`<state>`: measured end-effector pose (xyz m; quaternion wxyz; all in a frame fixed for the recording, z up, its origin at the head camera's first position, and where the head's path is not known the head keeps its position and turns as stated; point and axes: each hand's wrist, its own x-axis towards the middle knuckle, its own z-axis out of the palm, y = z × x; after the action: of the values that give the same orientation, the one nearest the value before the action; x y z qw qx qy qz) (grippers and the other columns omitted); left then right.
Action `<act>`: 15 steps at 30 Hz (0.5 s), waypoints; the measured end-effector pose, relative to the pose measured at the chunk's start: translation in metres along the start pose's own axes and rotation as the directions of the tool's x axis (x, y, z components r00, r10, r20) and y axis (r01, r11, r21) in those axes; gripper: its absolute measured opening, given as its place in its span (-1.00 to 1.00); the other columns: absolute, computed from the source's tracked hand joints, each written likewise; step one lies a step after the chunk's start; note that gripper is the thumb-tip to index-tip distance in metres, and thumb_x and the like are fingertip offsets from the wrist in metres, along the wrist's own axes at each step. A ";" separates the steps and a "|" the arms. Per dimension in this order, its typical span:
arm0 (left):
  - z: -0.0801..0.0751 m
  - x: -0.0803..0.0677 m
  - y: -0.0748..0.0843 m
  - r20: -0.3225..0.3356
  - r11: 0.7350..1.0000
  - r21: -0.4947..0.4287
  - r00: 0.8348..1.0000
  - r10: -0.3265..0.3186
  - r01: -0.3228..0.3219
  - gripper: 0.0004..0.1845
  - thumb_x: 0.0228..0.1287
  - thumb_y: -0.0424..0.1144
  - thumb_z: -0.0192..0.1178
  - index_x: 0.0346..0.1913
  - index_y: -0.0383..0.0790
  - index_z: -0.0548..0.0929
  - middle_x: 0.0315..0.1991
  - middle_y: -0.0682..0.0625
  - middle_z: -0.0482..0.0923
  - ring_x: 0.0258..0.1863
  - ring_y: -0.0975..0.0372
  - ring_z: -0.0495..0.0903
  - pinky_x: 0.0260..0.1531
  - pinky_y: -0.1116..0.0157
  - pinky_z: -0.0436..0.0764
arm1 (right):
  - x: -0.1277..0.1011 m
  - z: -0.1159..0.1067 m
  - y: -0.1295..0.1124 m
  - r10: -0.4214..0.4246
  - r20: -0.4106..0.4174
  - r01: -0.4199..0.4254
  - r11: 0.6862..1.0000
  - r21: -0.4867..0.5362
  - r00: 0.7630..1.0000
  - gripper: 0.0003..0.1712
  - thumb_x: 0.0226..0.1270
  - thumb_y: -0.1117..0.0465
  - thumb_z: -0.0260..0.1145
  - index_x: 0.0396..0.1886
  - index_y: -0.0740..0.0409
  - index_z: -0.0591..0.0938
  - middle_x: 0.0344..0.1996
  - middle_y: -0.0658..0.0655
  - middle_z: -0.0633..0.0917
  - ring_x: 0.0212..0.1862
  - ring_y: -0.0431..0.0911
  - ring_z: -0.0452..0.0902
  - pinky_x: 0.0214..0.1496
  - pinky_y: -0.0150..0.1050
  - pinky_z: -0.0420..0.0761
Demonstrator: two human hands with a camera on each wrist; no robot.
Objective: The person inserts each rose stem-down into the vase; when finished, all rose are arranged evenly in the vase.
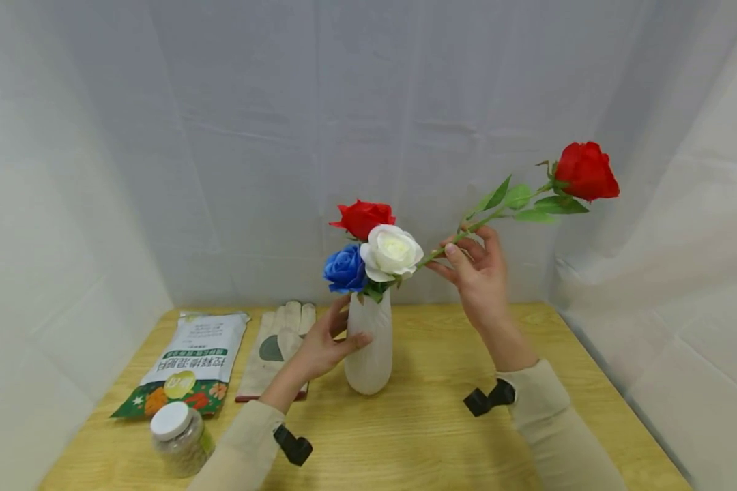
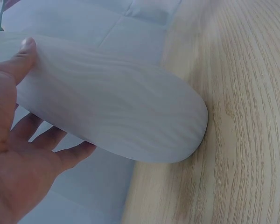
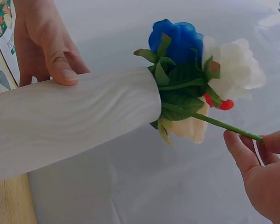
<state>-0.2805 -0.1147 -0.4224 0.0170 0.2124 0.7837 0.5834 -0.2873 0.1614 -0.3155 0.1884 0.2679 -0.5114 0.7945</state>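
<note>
Gripping vase [image 1: 369, 348]: left hand [image 1: 321, 348], fingers wrapped | right hand [image 1: 480, 269] pinches red rose stem [image 1: 467, 232], lower end at vase mouth | open room rightward over table [image 1: 442, 436].

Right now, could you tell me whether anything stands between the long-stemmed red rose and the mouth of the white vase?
Yes: the white rose and blue rose crowd the vase mouth beside the stem that the right hand pinches.

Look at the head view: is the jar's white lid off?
No, the white lid sits on top of the jar on the table.
</note>
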 end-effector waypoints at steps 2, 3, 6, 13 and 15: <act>0.000 0.000 -0.001 0.001 1.000 0.002 1.000 -0.002 0.002 -0.09 0.46 -0.11 0.38 0.70 0.06 0.08 0.61 -0.23 0.28 0.56 -0.16 0.36 0.44 -0.21 0.45 | 0.000 0.003 0.003 -0.014 0.029 0.014 1.000 -0.013 0.999 -0.62 0.57 0.52 0.16 0.17 0.03 0.49 -0.15 0.06 0.72 -0.05 -0.11 0.72 0.04 -0.04 0.82; 0.000 0.000 0.000 0.003 1.000 0.002 1.000 -0.002 0.002 -0.09 0.46 -0.11 0.38 0.70 0.07 0.08 0.61 -0.22 0.28 0.56 -0.15 0.35 0.44 -0.21 0.45 | -0.001 0.005 0.004 -0.019 0.041 0.020 1.000 -0.021 0.999 -0.62 0.57 0.53 0.16 0.17 0.03 0.50 -0.14 0.06 0.72 -0.04 -0.11 0.72 0.04 -0.05 0.83; 0.001 0.001 0.000 0.003 1.000 0.002 1.000 -0.004 0.004 -0.08 0.45 -0.11 0.39 0.70 0.10 0.08 0.62 -0.21 0.27 0.57 -0.14 0.35 0.44 -0.21 0.46 | -0.003 0.009 0.008 -0.019 0.061 0.023 0.998 -0.065 0.998 -0.61 0.55 0.54 0.17 0.15 0.02 0.50 -0.14 0.03 0.71 -0.05 -0.14 0.72 0.02 -0.09 0.83; 0.002 0.002 -0.001 0.004 1.000 0.003 1.000 0.002 -0.002 -0.09 0.46 -0.11 0.38 0.70 0.11 0.08 0.62 -0.21 0.27 0.57 -0.14 0.35 0.43 -0.22 0.45 | -0.015 0.020 0.021 0.048 0.103 -0.029 0.984 -0.178 0.994 -0.65 0.51 0.60 0.14 0.17 0.28 0.40 -0.06 -0.12 0.75 0.13 -0.19 0.72 0.03 -0.19 0.82; 0.002 0.002 -0.001 0.008 1.000 0.002 1.000 0.004 -0.004 -0.09 0.46 -0.12 0.38 0.70 0.10 0.08 0.62 -0.21 0.28 0.56 -0.14 0.36 0.43 -0.23 0.45 | -0.018 0.023 0.025 0.052 0.116 -0.031 0.983 -0.180 0.992 -0.65 0.51 0.62 0.11 0.20 0.41 0.33 -0.03 -0.14 0.76 0.17 -0.17 0.71 0.04 -0.18 0.81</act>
<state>-0.2820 -0.1125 -0.4232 0.0188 0.2162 0.7838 0.5818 -0.2821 0.1301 -0.3365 0.1638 0.2867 -0.5962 0.7318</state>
